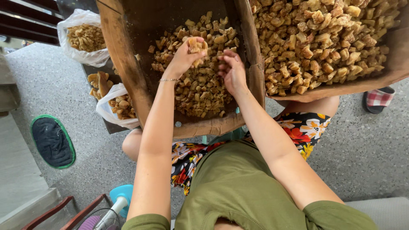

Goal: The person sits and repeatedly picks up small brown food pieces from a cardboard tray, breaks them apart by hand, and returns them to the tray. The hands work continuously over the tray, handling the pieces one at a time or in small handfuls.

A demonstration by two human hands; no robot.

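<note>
I look down on a cardboard box (123,64) holding several golden-brown crispy chunks (200,91). My left hand (184,57) is raised over the pile, fingers closed on a pale chunk (197,44). My right hand (233,72) rests lower on the pile beside it, fingers curled down into the pieces; whether it grips one is hidden. A thin bracelet circles my left wrist.
A second cardboard box (396,59), heaped with the same chunks, sits at the right. Two white plastic bags (85,38) (117,108) with chunks lie at the left. A dark mat (53,140), a checked slipper (379,99) and a fan (115,208) are on the speckled floor.
</note>
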